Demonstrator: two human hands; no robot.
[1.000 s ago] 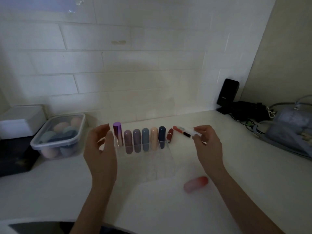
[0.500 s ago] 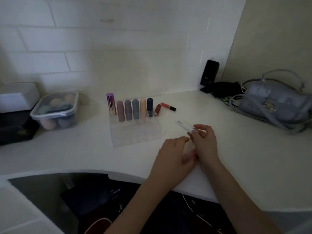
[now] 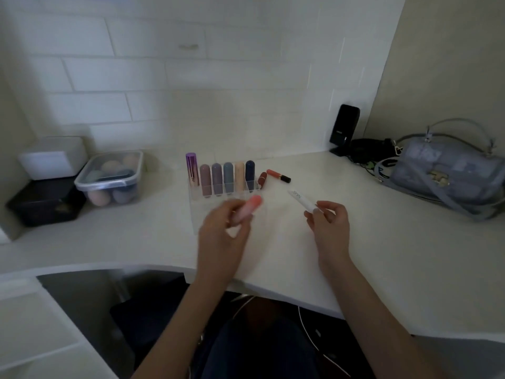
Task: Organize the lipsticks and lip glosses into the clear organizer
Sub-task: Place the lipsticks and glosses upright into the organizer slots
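The clear organizer (image 3: 195,220) stands on the white counter with several lipsticks upright in its back row, from a purple one (image 3: 190,168) to a dark blue one (image 3: 249,172). My left hand (image 3: 222,236) holds a pink lipstick (image 3: 247,209) just above the organizer's front rows. My right hand (image 3: 329,227) is to the right of the organizer and grips a white lip gloss tube (image 3: 302,201) pointing up and left. A dark red lipstick (image 3: 262,179) and an orange lip gloss with a black cap (image 3: 278,175) lie on the counter right of the organizer.
A lidded plastic tub of makeup sponges (image 3: 112,177) sits at the left, beside a white box (image 3: 53,157) on a black box (image 3: 46,202). A grey handbag (image 3: 448,176), a black device (image 3: 344,128) and cables are at the back right. The counter's front edge (image 3: 273,288) is near my wrists.
My left hand has lifted the pink lipstick from the counter and carried it left to the organizer. My right hand still holds the white tube.
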